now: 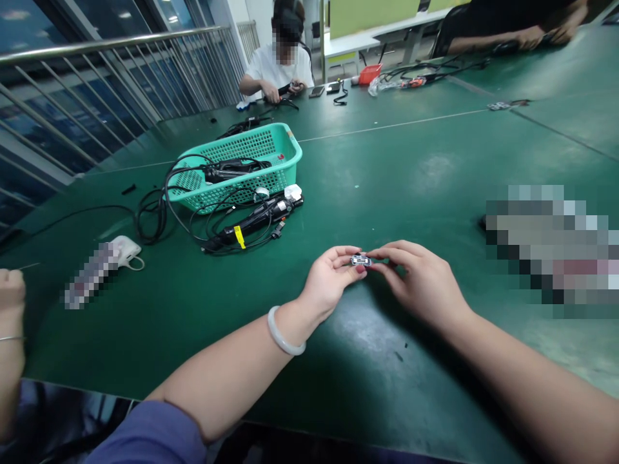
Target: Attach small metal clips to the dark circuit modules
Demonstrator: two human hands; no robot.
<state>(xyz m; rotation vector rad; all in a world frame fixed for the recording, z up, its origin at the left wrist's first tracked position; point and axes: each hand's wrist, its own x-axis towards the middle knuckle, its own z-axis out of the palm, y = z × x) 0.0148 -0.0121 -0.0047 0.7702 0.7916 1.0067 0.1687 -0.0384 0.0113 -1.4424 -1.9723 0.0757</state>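
Between the fingertips of both hands is a small metal connector-like piece point(360, 260), whitish with dark edges; its exact kind is too small to make out. My left hand point(333, 274), below a pale bangle point(285, 332), pinches it between thumb and fingers from the left. From the right, my right hand point(418, 277) grips its other side with thumb and fingertips. Both hands are a little above the green table point(309, 374). Left of them lies a black handheld tool point(256, 222) with a yellow tag and coiled cable.
A turquoise basket point(290, 154) holds black cabled tools. A pixelated item with a white case point(126, 250) lies left, and a large blurred object point(556, 245) right. Another person's hand point(10, 296) is at the left edge. Co-workers point(280, 71) sit across, near a red box point(370, 74).
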